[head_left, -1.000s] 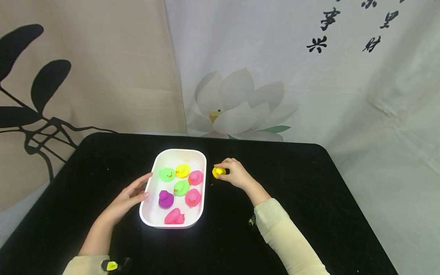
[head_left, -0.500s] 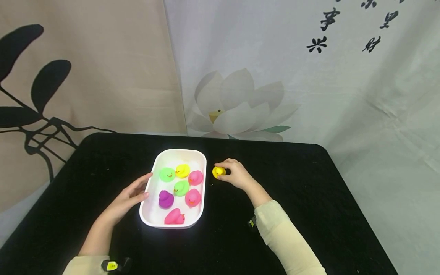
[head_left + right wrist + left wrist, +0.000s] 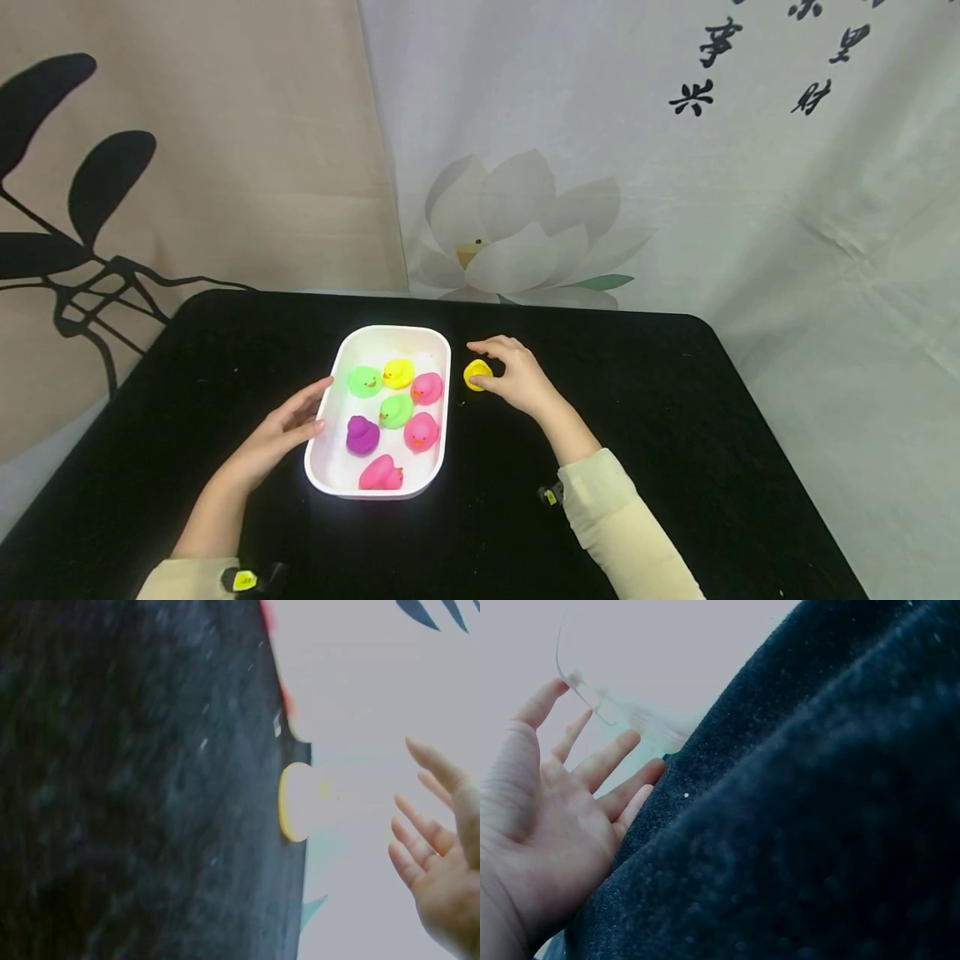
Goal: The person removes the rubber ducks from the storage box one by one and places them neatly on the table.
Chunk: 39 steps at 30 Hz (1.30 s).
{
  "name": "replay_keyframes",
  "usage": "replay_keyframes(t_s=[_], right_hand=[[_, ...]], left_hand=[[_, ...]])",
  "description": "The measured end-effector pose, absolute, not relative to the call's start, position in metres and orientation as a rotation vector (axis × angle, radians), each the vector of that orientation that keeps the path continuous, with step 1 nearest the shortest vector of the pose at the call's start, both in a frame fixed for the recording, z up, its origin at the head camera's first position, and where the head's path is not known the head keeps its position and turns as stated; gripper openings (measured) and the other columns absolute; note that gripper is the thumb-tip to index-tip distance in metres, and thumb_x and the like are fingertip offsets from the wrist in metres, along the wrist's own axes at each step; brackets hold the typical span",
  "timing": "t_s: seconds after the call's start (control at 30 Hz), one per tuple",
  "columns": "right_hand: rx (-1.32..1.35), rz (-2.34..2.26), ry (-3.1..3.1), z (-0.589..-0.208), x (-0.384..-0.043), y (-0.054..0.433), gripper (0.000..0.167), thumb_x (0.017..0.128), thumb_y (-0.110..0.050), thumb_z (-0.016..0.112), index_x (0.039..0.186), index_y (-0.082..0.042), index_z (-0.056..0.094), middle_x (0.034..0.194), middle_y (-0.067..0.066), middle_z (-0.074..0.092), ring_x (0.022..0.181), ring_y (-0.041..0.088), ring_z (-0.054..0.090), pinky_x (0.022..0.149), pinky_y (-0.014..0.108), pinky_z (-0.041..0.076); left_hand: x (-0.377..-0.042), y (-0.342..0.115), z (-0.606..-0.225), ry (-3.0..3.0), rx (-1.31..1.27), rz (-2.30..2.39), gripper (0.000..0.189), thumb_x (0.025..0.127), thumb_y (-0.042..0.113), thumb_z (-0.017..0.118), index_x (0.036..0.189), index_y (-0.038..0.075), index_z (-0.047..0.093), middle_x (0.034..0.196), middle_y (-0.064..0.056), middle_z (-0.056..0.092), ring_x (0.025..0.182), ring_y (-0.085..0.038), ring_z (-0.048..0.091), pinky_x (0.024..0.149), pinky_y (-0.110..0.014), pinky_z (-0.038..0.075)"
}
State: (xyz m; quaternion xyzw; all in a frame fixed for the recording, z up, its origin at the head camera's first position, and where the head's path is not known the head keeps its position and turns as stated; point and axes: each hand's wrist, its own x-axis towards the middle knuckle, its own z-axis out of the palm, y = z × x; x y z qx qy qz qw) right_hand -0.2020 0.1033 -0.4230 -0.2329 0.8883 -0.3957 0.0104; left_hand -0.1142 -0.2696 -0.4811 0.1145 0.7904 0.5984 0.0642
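Touching tray (image 3: 378, 346): L hand (image 3: 287, 425); R hand (image 3: 522, 382) nr yel. toy (image 3: 476, 369).

One view sat high and wide; two sat close in at the wrists.
The head view looked forward and down from the near side of the black table (image 3: 637, 400), with the backdrop (image 3: 540, 92) across its upper half. The left wrist view looked, tilted, past the left hand (image 3: 562, 814) at frame left; it shared the white tray (image 3: 386, 344) with the head view. The right wrist view, turned sideways, put the right hand (image 3: 450, 851) at the right edge and shared the yellow toy (image 3: 297, 802), near its centre, with the head view.
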Motion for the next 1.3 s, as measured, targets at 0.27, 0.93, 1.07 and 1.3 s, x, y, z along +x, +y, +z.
replay_keyframes(t_s=[0.27, 0.93, 1.07, 1.3], right_hand=[[-0.824, -1.290, 2.773, -0.411, -0.184, 0.092, 0.047, 0.080, -0.023, 0.079, 0.123, -0.016, 0.064, 0.123, -0.001, 0.058, 0.111, 0.018, 0.046, 0.090, 0.043, 0.050], [-1.035, -1.256, 2.593, -0.400, -0.141, 0.058, 0.041, 0.075, -0.018, 0.083, 0.111, -0.014, 0.065, 0.114, -0.004, 0.059, 0.108, 0.014, 0.046, 0.075, 0.026, 0.054], [-1.045, -1.189, 2.565, -0.399, -0.134, 0.051, 0.038, 0.075, -0.022, 0.083, 0.109, -0.016, 0.064, 0.113, -0.004, 0.058, 0.108, 0.013, 0.046, 0.075, 0.026, 0.054], [-1.155, -1.067, 2.522, -0.403, -0.129, 0.042, 0.036, 0.075, -0.025, 0.082, 0.106, -0.018, 0.065, 0.107, -0.009, 0.060, 0.104, 0.006, 0.049, 0.077, 0.018, 0.050]], left_hand=[[-0.115, -0.270, -0.481, 2.386, 0.356, 1.808, 0.060, 0.094, 0.015, 0.057, 0.149, 0.012, 0.032, 0.147, -0.018, 0.035, 0.125, -0.044, 0.042, 0.092, -0.056, 0.044], [-0.115, -0.271, -0.482, 2.373, 0.354, 1.810, 0.061, 0.093, 0.015, 0.057, 0.149, 0.012, 0.032, 0.147, -0.017, 0.035, 0.124, -0.044, 0.042, 0.092, -0.057, 0.044], [-0.115, -0.271, -0.483, 2.377, 0.354, 1.811, 0.061, 0.093, 0.015, 0.057, 0.148, 0.012, 0.032, 0.147, -0.017, 0.035, 0.124, -0.043, 0.042, 0.092, -0.058, 0.043], [-0.115, -0.271, -0.482, 2.381, 0.357, 1.805, 0.061, 0.093, 0.015, 0.057, 0.148, 0.012, 0.032, 0.147, -0.017, 0.035, 0.125, -0.043, 0.042, 0.091, -0.056, 0.044]])
